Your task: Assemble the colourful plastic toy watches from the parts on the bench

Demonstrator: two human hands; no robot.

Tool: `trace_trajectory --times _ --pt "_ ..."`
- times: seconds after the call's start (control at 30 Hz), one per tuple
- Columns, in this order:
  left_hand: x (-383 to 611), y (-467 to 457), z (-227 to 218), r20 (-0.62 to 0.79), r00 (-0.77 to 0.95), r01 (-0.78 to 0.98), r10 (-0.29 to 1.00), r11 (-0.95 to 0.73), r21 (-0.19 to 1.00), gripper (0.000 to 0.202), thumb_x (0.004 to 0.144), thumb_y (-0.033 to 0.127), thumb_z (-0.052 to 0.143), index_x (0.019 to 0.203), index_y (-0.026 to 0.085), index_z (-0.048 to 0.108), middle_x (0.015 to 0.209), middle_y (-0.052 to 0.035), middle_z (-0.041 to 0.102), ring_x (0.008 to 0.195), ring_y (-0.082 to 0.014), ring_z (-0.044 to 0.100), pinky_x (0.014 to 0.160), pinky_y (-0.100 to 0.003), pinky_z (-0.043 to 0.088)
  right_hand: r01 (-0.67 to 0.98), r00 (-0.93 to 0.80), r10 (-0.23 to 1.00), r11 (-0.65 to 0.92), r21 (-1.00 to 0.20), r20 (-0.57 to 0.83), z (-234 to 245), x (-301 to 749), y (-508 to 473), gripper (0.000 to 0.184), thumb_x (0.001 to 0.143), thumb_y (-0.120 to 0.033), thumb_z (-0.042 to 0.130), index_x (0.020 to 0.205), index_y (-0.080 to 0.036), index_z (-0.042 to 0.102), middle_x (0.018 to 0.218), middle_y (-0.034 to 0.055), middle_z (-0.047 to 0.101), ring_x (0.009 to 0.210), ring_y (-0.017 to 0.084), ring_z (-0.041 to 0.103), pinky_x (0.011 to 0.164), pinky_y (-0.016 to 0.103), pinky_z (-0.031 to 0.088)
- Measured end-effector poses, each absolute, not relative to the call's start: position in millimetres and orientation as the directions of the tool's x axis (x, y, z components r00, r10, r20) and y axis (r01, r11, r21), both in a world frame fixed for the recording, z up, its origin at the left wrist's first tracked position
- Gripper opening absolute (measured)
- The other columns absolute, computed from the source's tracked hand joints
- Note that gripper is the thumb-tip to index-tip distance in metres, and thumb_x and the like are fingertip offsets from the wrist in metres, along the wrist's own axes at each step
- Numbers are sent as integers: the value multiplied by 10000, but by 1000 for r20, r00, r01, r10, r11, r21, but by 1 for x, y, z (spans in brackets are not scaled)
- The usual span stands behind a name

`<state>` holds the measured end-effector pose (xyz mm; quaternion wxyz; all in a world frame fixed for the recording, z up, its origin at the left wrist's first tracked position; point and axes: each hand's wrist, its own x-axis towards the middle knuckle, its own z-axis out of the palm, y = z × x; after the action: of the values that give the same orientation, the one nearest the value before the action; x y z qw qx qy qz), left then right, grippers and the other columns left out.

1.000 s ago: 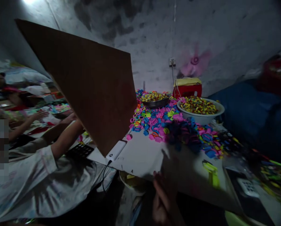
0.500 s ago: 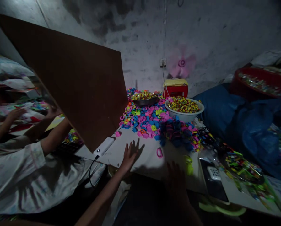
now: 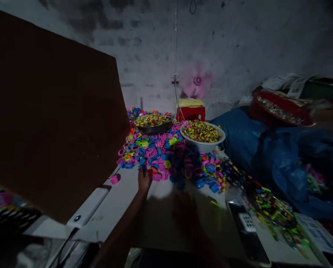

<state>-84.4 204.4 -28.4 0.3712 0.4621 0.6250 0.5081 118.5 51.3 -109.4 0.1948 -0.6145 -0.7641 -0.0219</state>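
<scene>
My left hand [image 3: 144, 179] reaches across the white table [image 3: 118, 212] to the near edge of a wide heap of small coloured plastic pieces [image 3: 155, 152] in pink, blue, yellow and green. Its fingers are curled together against the pieces; what they pinch is too small to name. My right hand [image 3: 186, 213] hovers low over the table just in front of the heap, dark and smeared, so its fingers cannot be read. One loose pink piece [image 3: 114, 179] lies apart at the left.
A large brown board [image 3: 51, 126] stands tilted at the left, with a white power bank [image 3: 88, 206] at its foot. Behind the heap are a metal bowl [image 3: 154, 129], a white bowl [image 3: 202, 144] and a pink fan [image 3: 197, 80]. Blue sacks [image 3: 269, 149] lie right.
The view has swung left and closer to the table. My left hand moved from flat on the bare table forward to the heap and curled its fingers. The person at the left is out of view.
</scene>
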Motion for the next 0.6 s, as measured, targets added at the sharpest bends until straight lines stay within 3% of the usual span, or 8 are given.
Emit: trace_trajectory --times 0.1,0.2,0.33,0.4,0.5,0.6 --pt "-78 237 -43 21 -341 190 940 47 981 336 885 280 539 1209 192 540 1247 -76 608 1202 -230 529 970 -326 427 958 -80 932 170 -230 355 -102 127 79 544 846 -350 508 1386 -302 471 1388 88 525 1293 350 434 1045 566 307" --pt "-64 253 -57 28 -336 197 942 41 979 321 848 276 566 1159 193 572 1191 -74 644 1205 -241 532 979 -309 404 963 1 927 99 -250 374 -91 166 105 542 871 -398 467 1393 -249 469 1385 132 507 1307 357 406 1048 555 307" --pt "-34 252 -69 41 -269 198 962 13 980 331 785 273 635 1110 219 603 993 -51 699 1046 -251 615 897 -313 446 915 370 840 -256 -313 396 -74 237 133 609 897 -486 409 1399 -144 441 1428 199 413 1324 392 351 1037 614 275" --pt "-18 248 -71 52 -220 188 974 -10 982 292 784 272 632 1073 230 621 954 -43 701 999 -243 627 862 -298 461 886 439 840 -345 -310 320 -68 257 141 578 909 -477 393 1363 -129 479 1388 210 448 1292 388 387 1008 598 318" --pt "-3 241 -71 45 -175 170 984 -15 985 205 795 273 614 991 223 645 972 -53 696 1005 -241 616 837 -285 470 893 411 880 -336 -300 239 -69 259 142 525 902 -499 418 1316 -199 535 1305 182 518 1195 367 488 939 555 397" --pt "3 234 -70 -9 -171 150 985 35 988 138 806 288 596 911 213 645 943 -62 685 1015 -249 602 804 -282 475 909 315 925 -230 -348 212 -80 244 130 507 906 -476 420 1329 -216 526 1235 164 570 1106 320 565 900 482 449"
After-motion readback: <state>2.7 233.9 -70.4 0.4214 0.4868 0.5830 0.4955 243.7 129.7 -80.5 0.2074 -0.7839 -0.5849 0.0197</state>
